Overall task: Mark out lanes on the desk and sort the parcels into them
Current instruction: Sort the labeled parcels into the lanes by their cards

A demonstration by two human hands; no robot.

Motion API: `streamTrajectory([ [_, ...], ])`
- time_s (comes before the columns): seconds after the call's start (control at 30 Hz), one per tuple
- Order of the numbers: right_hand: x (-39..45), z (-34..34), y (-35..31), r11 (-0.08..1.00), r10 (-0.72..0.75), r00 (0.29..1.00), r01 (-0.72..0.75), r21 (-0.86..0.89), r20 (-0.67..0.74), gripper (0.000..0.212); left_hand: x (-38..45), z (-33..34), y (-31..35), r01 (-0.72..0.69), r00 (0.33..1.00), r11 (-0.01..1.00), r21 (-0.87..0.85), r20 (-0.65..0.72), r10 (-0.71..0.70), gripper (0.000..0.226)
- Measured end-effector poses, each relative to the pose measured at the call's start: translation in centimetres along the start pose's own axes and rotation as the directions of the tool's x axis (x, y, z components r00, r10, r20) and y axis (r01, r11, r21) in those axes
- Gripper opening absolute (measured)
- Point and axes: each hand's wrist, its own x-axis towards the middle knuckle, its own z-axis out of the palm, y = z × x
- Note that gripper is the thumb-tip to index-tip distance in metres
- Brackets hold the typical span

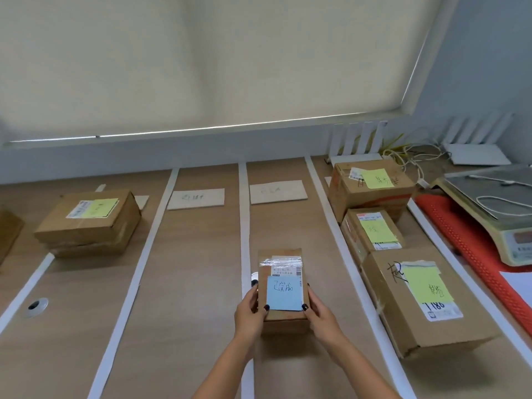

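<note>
Fingers (pixel 266 307) of both hands curl round a small cardboard parcel (pixel 283 286), the left hand (pixel 250 312) gripping its left edge and the right hand (pixel 321 318) its right edge, thumbs lying on top beside a blue note (pixel 284 293) with handwriting on it; the parcel sits in the lane between 2 white tape strips, the nearer strip (pixel 244 226) just to its left and another strip (pixel 331 226) to its right, on the wooden desk (pixel 187 283); whether it rests on the desk or hangs just above it I cannot tell. At the far end of that lane lies a pale label card (pixel 277 192), and a second card (pixel 195 198) lies in the lane to the left. In the right-hand lane 3 boxes stand in a row (each with a yellow note): a far box (pixel 371 188), a middle box (pixel 374 231) touching it, and a large near box (pixel 426 303). Far to the left, a stacked box (pixel 89 220) carries a yellow note too; a weighing scale (pixel 495 208) sits on a red mat (pixel 472 254) at the right.
</note>
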Motion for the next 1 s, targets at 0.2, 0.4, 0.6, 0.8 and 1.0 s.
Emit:
streamTrajectory([
  [0.2, 6.4, 0.2, -2.3, 0.998, -0.054, 0.998, 0.055, 0.022, -0.024, 0.049, 5.7, 0.6, 1.9, -0.036, 0.999, 0.998, -0.047, -0.041, 0.034, 0.054],
  [0.4, 13.5, 1.1, -4.8, 0.998, -0.047, 0.996, 0.05, 0.04, -0.072, 0.047, 12.7, 1.0, 4.5, -0.086, 0.994, 0.995, -0.054, -0.07, 0.082, 0.051],
  [0.6, 21.1, 1.4, -8.0, 0.994, -0.104, 0.991, 0.102, -0.028, -0.085, 0.046, 19.9, 1.4, 7.1, -0.11, 0.992, 0.99, -0.087, -0.068, 0.105, 0.051],
  [0.8, 25.4, 1.4, -9.4, 0.987, -0.162, 0.976, 0.159, -0.032, -0.146, 0.047, 24.9, 1.4, 8.3, -0.125, 0.992, 0.988, -0.088, -0.024, 0.124, 0.054],
  [1.0, 25.1, 1.9, -10.2, 0.977, -0.195, 0.947, 0.166, -0.132, -0.254, 0.046, 25.0, 1.5, 8.5, -0.103, 0.995, 0.99, -0.093, -0.023, 0.101, 0.055],
])
